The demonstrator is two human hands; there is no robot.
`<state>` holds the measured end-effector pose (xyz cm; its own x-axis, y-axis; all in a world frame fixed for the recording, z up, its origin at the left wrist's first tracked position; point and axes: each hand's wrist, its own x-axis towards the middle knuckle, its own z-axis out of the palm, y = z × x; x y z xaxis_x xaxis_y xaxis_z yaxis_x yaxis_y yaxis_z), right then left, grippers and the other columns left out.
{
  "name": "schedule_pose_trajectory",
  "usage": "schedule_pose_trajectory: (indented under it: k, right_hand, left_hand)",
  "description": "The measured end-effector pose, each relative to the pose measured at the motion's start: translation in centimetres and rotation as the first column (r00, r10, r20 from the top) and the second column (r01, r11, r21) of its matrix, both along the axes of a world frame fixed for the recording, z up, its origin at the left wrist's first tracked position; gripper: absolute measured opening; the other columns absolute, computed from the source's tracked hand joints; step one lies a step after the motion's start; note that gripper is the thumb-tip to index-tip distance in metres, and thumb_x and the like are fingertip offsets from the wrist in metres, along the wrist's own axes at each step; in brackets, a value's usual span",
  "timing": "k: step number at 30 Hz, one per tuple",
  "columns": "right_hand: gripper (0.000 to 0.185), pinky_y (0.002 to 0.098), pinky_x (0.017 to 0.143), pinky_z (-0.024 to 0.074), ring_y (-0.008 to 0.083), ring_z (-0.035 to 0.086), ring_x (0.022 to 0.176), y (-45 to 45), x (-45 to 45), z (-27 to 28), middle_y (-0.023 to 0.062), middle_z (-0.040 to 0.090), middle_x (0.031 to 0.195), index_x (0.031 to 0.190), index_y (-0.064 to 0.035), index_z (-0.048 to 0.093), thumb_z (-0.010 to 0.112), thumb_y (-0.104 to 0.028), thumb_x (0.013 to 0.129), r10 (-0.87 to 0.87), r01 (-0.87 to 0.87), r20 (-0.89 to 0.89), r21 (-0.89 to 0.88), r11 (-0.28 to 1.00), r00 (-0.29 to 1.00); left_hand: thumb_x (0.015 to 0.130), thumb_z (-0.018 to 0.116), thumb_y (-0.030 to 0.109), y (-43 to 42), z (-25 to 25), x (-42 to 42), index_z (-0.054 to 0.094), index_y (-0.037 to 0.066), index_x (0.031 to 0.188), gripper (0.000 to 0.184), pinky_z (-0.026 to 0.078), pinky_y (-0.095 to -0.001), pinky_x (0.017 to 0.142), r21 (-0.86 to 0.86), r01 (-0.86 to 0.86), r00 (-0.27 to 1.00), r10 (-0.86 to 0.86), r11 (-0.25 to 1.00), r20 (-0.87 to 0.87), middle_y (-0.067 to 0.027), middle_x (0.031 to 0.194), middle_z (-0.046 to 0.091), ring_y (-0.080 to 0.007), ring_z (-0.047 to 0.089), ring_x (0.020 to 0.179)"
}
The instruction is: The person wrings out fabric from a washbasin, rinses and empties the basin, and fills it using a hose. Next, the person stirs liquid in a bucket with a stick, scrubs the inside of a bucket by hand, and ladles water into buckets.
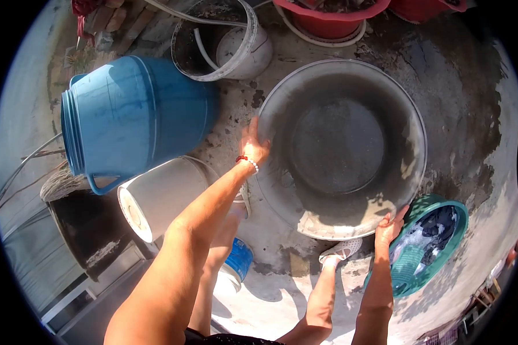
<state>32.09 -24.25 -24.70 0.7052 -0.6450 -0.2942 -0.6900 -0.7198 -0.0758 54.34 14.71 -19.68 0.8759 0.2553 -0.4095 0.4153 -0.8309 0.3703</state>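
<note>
A large round grey basin (pixel 338 144) fills the middle of the view, its inside wet and dark with a little water apparently at the bottom. My left hand (pixel 254 145), with a red and a white bracelet at the wrist, grips the basin's left rim, its fingers slightly blurred. At the lower right, the fingers of my right hand (pixel 389 226) are wrapped over the rim. Just beside that hand stands a green tub (pixel 461 233) with wet dark and light clothes (pixel 437 227) and a green washboard (pixel 407 265) in it.
To the left lie a big blue barrel (pixel 126 112) and a white bucket (pixel 167 192) on its side. A grey bucket (pixel 259 54) with a hose and a red tub (pixel 334 20) are at the top. A blue-and-white container (pixel 239 259) stands by my feet on wet concrete.
</note>
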Motion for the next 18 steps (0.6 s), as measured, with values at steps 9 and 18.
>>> schedule_pose_trajectory:
  k: [9,18]
  right_hand:
    - [0.018,0.0358,0.074,0.0479,0.0298,0.061,0.079,10.6,2.6,8.8,0.0168,0.063,0.085,0.09,0.0031,0.064,0.058,-0.005,0.076,0.044,-0.057,0.039,0.483,0.874,0.998]
    - [0.029,0.0307,0.08,0.0475,0.0235,0.062,0.089,37.0,34.5,20.8,0.0163,0.063,0.099,0.105,0.0018,0.06,0.059,-0.012,0.079,0.198,-0.577,0.549,0.702,0.418,0.812]
  left_hand:
    - [0.066,0.068,0.008,8.4,12.2,-12.5,0.061,0.005,0.095,0.03,0.045,-0.0388,0.082,-0.196,0.062,0.978,-0.02,0.979,0.207,-0.0145,0.103,0.058,-0.0325,0.056,0.096]
    - [0.071,0.065,0.007,19.8,25.4,-16.0,0.06,0.005,0.09,0.02,0.047,-0.0387,0.071,-0.186,-0.138,0.971,0.169,0.973,0.167,-0.0143,0.085,0.059,-0.0319,0.058,0.081]
